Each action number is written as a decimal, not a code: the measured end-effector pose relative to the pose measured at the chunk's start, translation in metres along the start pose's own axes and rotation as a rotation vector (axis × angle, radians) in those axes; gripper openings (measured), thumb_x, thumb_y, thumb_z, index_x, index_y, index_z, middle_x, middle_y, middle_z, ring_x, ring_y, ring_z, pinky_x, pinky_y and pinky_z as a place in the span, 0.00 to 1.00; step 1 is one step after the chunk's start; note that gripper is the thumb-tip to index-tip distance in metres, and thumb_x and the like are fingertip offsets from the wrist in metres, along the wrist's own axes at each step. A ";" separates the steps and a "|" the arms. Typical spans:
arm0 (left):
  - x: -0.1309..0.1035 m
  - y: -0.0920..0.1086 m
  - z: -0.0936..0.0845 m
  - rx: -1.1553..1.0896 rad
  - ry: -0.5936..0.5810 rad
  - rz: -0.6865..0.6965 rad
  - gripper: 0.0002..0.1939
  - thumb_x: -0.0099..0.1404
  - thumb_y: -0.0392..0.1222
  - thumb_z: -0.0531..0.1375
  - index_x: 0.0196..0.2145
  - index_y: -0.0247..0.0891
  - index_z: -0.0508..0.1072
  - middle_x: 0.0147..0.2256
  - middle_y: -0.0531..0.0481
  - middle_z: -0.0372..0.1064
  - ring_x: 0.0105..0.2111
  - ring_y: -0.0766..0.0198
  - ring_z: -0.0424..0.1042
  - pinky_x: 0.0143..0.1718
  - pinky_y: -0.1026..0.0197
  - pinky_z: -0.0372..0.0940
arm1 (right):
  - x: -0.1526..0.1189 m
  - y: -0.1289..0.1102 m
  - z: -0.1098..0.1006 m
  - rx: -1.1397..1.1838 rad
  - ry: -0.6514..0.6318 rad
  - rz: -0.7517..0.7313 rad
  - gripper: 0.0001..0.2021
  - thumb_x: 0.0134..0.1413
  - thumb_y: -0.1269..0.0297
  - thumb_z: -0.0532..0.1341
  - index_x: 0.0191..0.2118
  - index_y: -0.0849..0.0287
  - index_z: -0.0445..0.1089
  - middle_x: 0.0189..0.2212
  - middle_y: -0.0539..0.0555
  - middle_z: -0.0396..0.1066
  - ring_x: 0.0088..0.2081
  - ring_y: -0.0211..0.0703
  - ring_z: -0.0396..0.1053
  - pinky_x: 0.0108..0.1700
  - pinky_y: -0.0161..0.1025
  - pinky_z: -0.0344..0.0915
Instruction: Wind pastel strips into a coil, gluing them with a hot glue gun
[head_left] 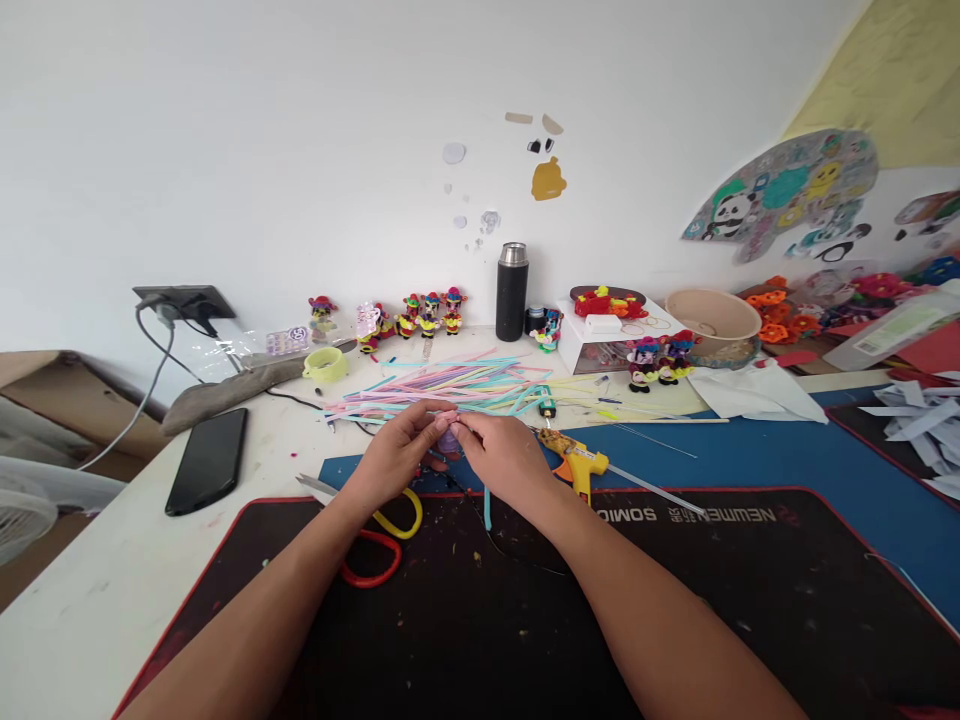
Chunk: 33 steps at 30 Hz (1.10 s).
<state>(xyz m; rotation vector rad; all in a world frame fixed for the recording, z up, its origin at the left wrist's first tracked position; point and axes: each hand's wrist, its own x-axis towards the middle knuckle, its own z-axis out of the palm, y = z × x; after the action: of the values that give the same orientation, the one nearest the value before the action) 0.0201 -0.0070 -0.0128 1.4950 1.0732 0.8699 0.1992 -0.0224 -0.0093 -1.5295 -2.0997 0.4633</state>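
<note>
Both of my hands meet over the back edge of the black mat. Between their fingertips is a small pink and purple fuzzy piece. My left hand pinches it from the left, and my right hand closes on its right side. The fingers cover much of the piece. Just behind lies a pile of pastel fuzzy stems. Scissors with red and yellow handles rest beneath my left wrist. A yellow glue gun lies right of my right hand. One turquoise stem hangs near my right hand.
A black phone lies at the left. Behind the stems stand a black flask, several small colourful figures and a white box. A beige bowl and white strips are at the right. Thin black cable crosses the mat.
</note>
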 end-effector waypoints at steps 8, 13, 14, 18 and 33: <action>-0.002 0.004 -0.001 0.103 0.025 0.038 0.30 0.61 0.66 0.65 0.50 0.39 0.78 0.46 0.44 0.79 0.35 0.56 0.78 0.28 0.60 0.76 | 0.000 -0.001 -0.002 0.012 -0.008 0.008 0.15 0.73 0.60 0.56 0.43 0.54 0.80 0.35 0.53 0.81 0.35 0.45 0.73 0.33 0.38 0.53; -0.001 0.001 0.000 0.074 0.052 0.030 0.29 0.59 0.65 0.67 0.46 0.38 0.82 0.45 0.43 0.80 0.37 0.53 0.77 0.32 0.56 0.78 | 0.000 -0.002 -0.002 -0.006 -0.010 -0.009 0.15 0.73 0.59 0.55 0.43 0.55 0.80 0.35 0.54 0.81 0.36 0.46 0.74 0.34 0.39 0.54; -0.001 0.001 0.000 0.071 0.062 0.027 0.29 0.59 0.65 0.67 0.46 0.38 0.82 0.44 0.43 0.80 0.37 0.53 0.77 0.32 0.55 0.78 | 0.000 -0.002 -0.001 -0.014 -0.009 -0.012 0.15 0.73 0.59 0.55 0.42 0.55 0.80 0.34 0.54 0.81 0.36 0.46 0.74 0.34 0.39 0.54; 0.000 -0.001 0.000 0.054 0.077 0.018 0.29 0.59 0.66 0.67 0.45 0.38 0.83 0.45 0.43 0.80 0.38 0.52 0.77 0.33 0.55 0.78 | 0.000 -0.002 -0.001 -0.033 -0.011 -0.009 0.16 0.73 0.59 0.55 0.41 0.55 0.80 0.34 0.54 0.81 0.35 0.46 0.73 0.34 0.39 0.54; 0.000 0.002 0.001 -0.040 0.001 -0.061 0.34 0.60 0.65 0.66 0.55 0.38 0.72 0.42 0.46 0.78 0.43 0.52 0.78 0.40 0.53 0.78 | -0.002 -0.002 0.001 -0.061 -0.016 -0.016 0.15 0.73 0.61 0.55 0.51 0.53 0.79 0.41 0.54 0.83 0.40 0.49 0.77 0.36 0.40 0.59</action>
<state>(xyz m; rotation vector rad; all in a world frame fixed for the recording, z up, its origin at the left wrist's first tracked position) 0.0214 -0.0069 -0.0113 1.4217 1.0903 0.8450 0.1976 -0.0250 -0.0093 -1.5467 -2.1545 0.4106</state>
